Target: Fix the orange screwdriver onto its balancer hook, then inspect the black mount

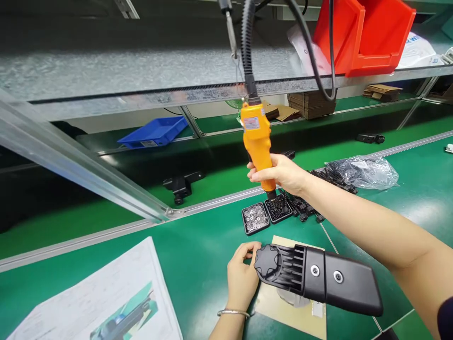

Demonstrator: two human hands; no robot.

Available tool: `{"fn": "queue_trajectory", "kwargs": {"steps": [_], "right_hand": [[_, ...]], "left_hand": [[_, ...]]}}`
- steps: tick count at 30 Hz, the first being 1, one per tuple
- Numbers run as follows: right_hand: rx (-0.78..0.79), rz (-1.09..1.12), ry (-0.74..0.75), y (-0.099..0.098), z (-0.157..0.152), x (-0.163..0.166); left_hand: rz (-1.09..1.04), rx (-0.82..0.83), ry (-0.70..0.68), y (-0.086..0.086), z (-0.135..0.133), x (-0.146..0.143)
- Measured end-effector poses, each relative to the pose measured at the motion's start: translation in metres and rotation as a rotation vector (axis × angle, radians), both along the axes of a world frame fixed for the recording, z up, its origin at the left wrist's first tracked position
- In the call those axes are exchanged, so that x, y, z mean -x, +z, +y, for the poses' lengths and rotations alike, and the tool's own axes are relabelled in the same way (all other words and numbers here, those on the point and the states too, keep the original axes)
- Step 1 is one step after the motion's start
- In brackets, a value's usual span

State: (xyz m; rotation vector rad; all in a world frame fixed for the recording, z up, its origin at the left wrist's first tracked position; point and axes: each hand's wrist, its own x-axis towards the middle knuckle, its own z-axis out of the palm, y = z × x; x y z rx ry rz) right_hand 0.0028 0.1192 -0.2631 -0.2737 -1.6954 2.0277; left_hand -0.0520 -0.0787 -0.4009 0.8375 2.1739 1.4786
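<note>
My right hand (279,172) is wrapped around an orange electric screwdriver (253,125), which hangs from a black cable and points down. Its tip is over a small black tray of dark screws (279,208). Beside that sits a second tray holding silver washers (255,218). With closed fingers, my left hand (243,269) grips the knob end of a black plastic bracket (318,278). Two screws with silver washers sit in the bracket's upper face. Under it lies a cream-coloured sheet (290,314), and the fingertips at the knob are partly hidden.
Dark plastic parts (304,208) and a clear plastic bag (364,172) lie behind my right forearm. A printed sheet (99,297) is at left. Overhead runs a metal shelf (141,71) with a red bin (378,38). A slanted metal post (88,156) stands at left.
</note>
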Motion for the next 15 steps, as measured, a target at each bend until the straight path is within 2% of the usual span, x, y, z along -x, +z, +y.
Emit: {"fn": "queue_trajectory", "kwargs": {"steps": [10,15], "right_hand": [[-0.151,-0.225,0.012,-0.025,0.016,0.063],[-0.285,-0.291,-0.077,-0.029,0.025,0.072]], "left_hand": [[0.015,-0.021,-0.003,-0.004,-0.001,0.003],[0.051,-0.046,-0.019,-0.005,-0.005,0.0]]}}
